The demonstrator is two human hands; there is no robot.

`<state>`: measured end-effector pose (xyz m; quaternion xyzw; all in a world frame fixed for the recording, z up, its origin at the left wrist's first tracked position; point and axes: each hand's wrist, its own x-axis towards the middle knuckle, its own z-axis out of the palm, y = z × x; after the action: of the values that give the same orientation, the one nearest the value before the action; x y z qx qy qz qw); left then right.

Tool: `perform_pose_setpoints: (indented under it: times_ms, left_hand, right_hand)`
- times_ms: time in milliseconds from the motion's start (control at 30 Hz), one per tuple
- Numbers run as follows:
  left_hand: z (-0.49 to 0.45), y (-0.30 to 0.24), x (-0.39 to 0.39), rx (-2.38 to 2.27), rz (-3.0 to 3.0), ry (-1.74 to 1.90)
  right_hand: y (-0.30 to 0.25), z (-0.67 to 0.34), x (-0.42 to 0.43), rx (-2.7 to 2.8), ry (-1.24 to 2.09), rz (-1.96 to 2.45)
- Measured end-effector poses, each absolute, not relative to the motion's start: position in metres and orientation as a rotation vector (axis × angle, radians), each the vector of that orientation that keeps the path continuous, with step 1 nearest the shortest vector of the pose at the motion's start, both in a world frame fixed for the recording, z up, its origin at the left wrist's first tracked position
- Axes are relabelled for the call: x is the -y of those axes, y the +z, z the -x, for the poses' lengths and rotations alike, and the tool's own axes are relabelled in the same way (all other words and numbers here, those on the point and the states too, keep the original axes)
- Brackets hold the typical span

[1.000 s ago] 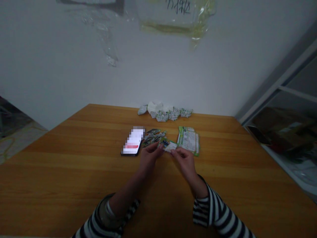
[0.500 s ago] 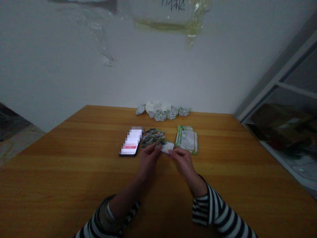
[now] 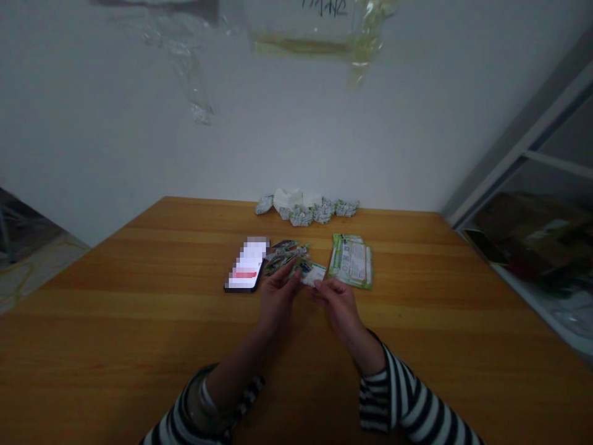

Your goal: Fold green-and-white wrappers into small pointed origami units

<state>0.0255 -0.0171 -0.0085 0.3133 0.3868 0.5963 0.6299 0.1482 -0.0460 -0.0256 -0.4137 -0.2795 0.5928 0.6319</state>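
Observation:
My left hand [image 3: 277, 295] and my right hand [image 3: 336, 301] both pinch a small white, green-edged paper wrapper [image 3: 311, 272] just above the wooden table [image 3: 139, 321]. Each hand grips one end of it with closed fingertips. A small heap of folded wrapper pieces [image 3: 285, 253] lies right behind my left hand. A stack of flat green and white wrappers [image 3: 352, 260] lies just beyond my right hand. Both forearms wear black and white striped sleeves.
A phone [image 3: 248, 266] with a lit screen lies left of the heap. A row of crumpled or folded wrappers [image 3: 306, 208] sits at the table's far edge by the white wall. A metal shelf frame [image 3: 523, 161] stands on the right. A plastic bag [image 3: 319, 31] hangs on the wall above.
My right hand has drawn slightly left and closer to the left hand, so the wrapper between them looks shorter. The view shifted a little.

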Motion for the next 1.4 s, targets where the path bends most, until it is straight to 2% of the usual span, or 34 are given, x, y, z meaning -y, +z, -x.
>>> perform_pose_setpoints:
  times_ms: [167, 367, 567, 733, 900, 1167, 1300, 1400]
  left_hand:
    - [-0.019, -0.006, 0.016, -1.023, -1.01, 1.302]
    - [-0.021, -0.003, 0.017, -0.905, -1.232, 1.159]
    - [-0.017, -0.008, 0.012, -0.946, -1.116, 1.093]
    - [-0.013, -0.009, 0.01, -1.148, -1.353, 1.267]
    - [-0.02, -0.013, 0.011, -1.071, -1.29, 1.15]
    - [-0.02, -0.014, 0.015, -1.315, -1.669, 1.161]
    - [-0.022, -0.013, 0.018, -1.188, -1.785, 0.95]
    - [-0.021, -0.013, 0.02, -1.328, -1.888, 0.865]
  right_hand:
    - [-0.027, -0.159, 0.038, 0.83, 1.207, 0.997]
    - [-0.025, -0.189, 0.031, 1.575, 1.073, 1.174]
    - [-0.034, -0.173, 0.039, 1.536, 0.972, 1.19]
    - [-0.036, -0.165, 0.04, 1.582, 0.959, 1.196]
    - [-0.036, -0.168, 0.043, 1.527, 0.776, 1.274]
    - [-0.032, -0.161, 0.047, 1.624, 0.771, 1.283]
    - [-0.035, -0.162, 0.048, 1.442, 0.709, 1.314]
    - [-0.036, -0.16, 0.048, 1.417, 0.736, 1.29]
